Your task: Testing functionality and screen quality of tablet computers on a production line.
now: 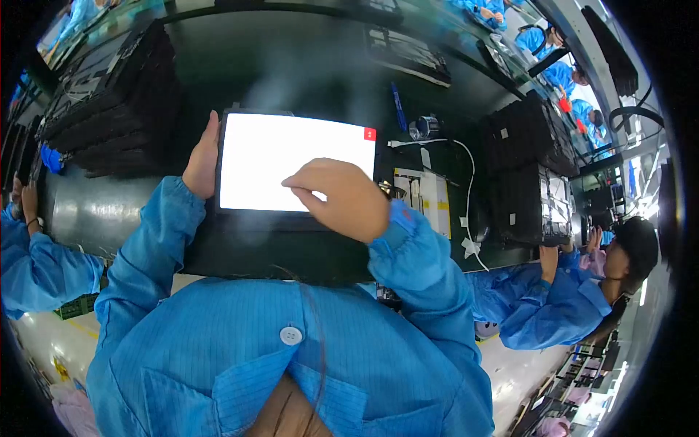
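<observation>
A tablet (262,160) with a bright white screen and a small red patch in its upper right corner lies in front of me on the dark bench. Along its left edge, my left hand (203,162) grips the frame, thumb pointing up. My right hand (345,198) is over the screen's lower right part. Its thumb and index finger come together near the middle of the glass in a pinch, the other fingers curled. Whatever is between those fingertips, if anything, is too small to make out.
Stacked black tablets or cases (116,102) rise at the left, with more stacks (528,175) at the right. A blue pen (399,106), a white cable (472,167) and a yellow-edged card (435,200) lie right of the tablet. Co-workers (561,306) sit on both sides.
</observation>
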Motion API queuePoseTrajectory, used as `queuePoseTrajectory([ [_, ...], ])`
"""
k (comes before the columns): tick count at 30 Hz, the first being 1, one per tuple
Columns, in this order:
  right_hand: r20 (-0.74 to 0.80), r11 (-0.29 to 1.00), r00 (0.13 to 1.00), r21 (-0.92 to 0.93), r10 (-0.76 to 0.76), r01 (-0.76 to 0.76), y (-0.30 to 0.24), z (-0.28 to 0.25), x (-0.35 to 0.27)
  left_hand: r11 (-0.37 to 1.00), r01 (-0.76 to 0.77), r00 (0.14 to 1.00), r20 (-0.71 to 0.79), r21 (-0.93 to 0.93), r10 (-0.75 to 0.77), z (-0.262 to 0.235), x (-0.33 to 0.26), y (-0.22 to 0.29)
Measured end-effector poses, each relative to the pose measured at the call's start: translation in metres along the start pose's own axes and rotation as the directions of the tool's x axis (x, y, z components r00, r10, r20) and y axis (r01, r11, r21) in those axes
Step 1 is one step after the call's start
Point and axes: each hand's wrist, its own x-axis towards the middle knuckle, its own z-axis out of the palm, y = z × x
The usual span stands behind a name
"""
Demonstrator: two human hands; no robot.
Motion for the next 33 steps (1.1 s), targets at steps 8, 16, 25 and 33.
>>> queuePoseTrajectory([
  [8,0.091,0.553,0.967,0.805,0.239,-0.213,0.008,0.004,0.064,1.000,-0.006,0.999,-0.031,-0.017,0.005,0.007,-0.017,0.007],
  [16,0.260,0.259,0.835,0.870,0.484,-0.421,0.041,-0.057,0.044,0.978,-0.085,0.996,0.010,0.189,0.084,-0.016,-0.012,0.007],
  [25,-0.007,0.976,0.976,0.020,0.217,-0.217,-0.017,-0.048,0.009,0.993,-0.056,0.989,-0.130,0.099,0.069,-0.023,-0.029,0.023],
  [33,0.300,0.994,0.948,-0.023,0.105,-0.102,-0.046,-0.017,-0.024,0.999,0.019,0.997,-0.078,0.039,-0.016,-0.030,-0.010,0.014],
])
